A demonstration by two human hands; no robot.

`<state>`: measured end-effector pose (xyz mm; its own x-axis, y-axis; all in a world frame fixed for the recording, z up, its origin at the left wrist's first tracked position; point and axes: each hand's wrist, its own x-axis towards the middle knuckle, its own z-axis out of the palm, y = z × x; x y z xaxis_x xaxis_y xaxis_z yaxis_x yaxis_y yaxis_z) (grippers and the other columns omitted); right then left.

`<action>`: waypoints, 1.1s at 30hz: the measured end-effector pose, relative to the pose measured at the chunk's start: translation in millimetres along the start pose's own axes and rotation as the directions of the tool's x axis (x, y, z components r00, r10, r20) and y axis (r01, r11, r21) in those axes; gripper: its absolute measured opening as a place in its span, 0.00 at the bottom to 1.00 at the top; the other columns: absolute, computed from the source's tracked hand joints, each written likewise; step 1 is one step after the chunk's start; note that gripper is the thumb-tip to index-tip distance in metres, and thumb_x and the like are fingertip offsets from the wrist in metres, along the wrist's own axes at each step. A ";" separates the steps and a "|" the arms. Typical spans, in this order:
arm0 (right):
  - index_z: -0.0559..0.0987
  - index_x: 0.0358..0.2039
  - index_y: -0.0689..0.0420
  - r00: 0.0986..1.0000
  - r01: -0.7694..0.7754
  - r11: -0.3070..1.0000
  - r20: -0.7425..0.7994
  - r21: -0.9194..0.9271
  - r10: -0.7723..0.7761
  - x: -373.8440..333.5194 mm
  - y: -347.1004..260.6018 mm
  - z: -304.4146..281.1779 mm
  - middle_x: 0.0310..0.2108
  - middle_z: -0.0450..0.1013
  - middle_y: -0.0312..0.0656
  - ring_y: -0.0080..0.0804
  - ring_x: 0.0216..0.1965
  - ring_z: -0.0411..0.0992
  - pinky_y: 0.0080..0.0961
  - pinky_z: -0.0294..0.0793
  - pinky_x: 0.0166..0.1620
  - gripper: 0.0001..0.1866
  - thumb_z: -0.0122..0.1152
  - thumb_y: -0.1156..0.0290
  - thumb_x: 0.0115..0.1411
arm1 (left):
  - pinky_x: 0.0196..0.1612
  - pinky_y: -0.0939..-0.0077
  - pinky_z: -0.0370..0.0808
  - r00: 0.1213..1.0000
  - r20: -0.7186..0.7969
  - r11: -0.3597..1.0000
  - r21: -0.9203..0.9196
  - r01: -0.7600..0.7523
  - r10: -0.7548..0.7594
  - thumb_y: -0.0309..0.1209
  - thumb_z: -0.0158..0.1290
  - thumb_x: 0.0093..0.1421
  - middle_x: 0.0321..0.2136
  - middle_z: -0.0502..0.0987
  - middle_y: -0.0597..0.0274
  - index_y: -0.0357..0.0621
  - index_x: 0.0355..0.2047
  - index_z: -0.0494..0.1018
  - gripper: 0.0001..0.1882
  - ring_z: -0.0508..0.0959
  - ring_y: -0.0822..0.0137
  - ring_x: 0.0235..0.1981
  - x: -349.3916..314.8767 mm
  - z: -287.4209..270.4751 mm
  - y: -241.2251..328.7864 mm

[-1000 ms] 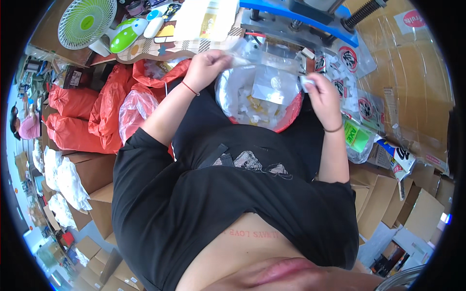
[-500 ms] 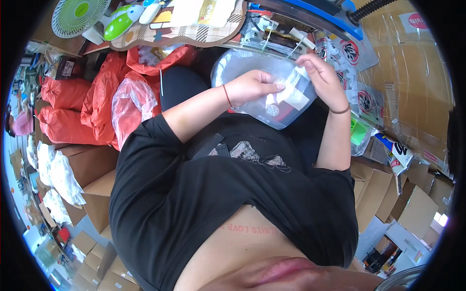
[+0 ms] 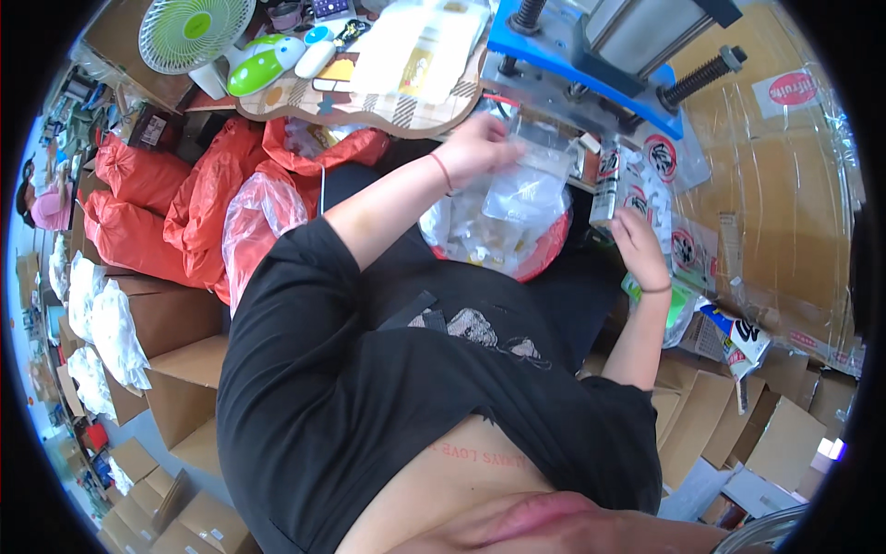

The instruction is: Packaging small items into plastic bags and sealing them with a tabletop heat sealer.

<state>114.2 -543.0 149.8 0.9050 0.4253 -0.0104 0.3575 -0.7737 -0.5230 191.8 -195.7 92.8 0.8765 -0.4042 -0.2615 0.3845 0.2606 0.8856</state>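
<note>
A clear plastic bag (image 3: 528, 189) hangs from my left hand (image 3: 480, 148), its upper edge pinched between thumb and fingers. It covers part of a red-rimmed bag or basin (image 3: 546, 254) on my lap, with white and clear plastic pieces inside. My right hand (image 3: 641, 249) is apart from the clear bag, over to the right. Its fingers are loosely stretched, with the tips by the lower end of a narrow printed box (image 3: 604, 189); whether they touch it is hard to tell.
A blue-framed press (image 3: 591, 74) stands at the far right beside a large taped carton (image 3: 775, 185). Far left, a patterned mat (image 3: 369, 111) and a green-white fan (image 3: 196, 32) lie beyond red bags (image 3: 198, 203). Open cartons (image 3: 189, 397) flank me on both sides.
The view has shifted to take in more of the press. My left hand has carried the clear bag away from my body, uncovering the red-rimmed container. My right hand has left the bag.
</note>
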 end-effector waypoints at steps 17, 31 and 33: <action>0.80 0.41 0.61 0.985 -0.064 0.791 -0.088 0.608 0.147 37.8 -65.8 19.2 0.32 0.75 0.31 0.13 0.25 0.65 0.13 0.65 0.31 0.08 0.62 0.74 0.62 | 0.38 0.78 0.74 0.953 -0.019 0.729 0.649 -0.219 0.303 0.34 0.57 0.63 0.30 0.81 0.63 0.35 0.37 0.78 0.12 0.77 0.75 0.32 -72.8 -37.7 24.2; 0.74 0.43 0.60 0.994 0.097 0.776 -0.098 0.623 -0.046 61.9 -76.1 2.8 0.34 0.74 0.32 0.20 0.39 0.71 0.19 0.69 0.45 0.12 0.64 0.75 0.60 | 0.40 0.81 0.76 0.933 0.303 0.981 0.061 0.185 -0.195 0.32 0.58 0.63 0.35 0.81 0.64 0.38 0.43 0.77 0.12 0.79 0.77 0.34 -73.7 49.0 -20.4; 0.73 0.43 0.60 0.987 0.089 0.795 -0.160 0.600 0.010 54.4 -55.1 -2.3 0.35 0.73 0.33 0.20 0.40 0.71 0.19 0.69 0.46 0.13 0.64 0.76 0.59 | 0.42 0.80 0.77 0.908 0.351 0.969 -0.008 0.249 -0.230 0.31 0.58 0.63 0.36 0.81 0.63 0.37 0.44 0.76 0.12 0.80 0.76 0.35 -70.8 52.3 -21.5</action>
<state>144.2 -478.3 179.9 0.9338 0.3368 0.1206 0.2266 -0.2958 -0.9280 106.4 -218.5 112.4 0.6053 -0.7345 -0.3069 0.5927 0.1584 0.7897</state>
